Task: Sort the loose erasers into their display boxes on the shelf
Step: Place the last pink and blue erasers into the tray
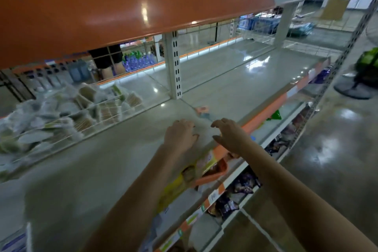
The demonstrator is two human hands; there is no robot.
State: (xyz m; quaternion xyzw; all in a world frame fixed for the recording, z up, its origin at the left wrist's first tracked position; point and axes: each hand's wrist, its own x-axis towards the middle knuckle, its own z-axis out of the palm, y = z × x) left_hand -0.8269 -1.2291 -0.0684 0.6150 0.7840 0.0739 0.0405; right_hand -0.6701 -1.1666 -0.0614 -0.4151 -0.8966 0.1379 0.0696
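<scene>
While both bare arms reach forward over the white shelf [114,149], the left hand [181,136] rests on the shelf surface with its fingers bent downward, and it holds nothing that I can see. The right hand [230,136] is near the front edge of the same shelf, its fingers spread and loosely curved, the thumb close to the orange price strip [263,117]; it also holds nothing. Just beyond the two hands, a small orange and blue thing [202,111] lies on the shelf, too blurred to say if it is an eraser or a box. At the left, clear divider compartments [61,116] hold many small packed goods, pale and greenish, which are blurred too. An orange shelf edge [122,18] runs above. Under the hands, on the lower shelves, there are yellow packets [173,190] and dark purple packets [243,188]. Behind the shelving, the legs of another person [108,61] show.
</scene>
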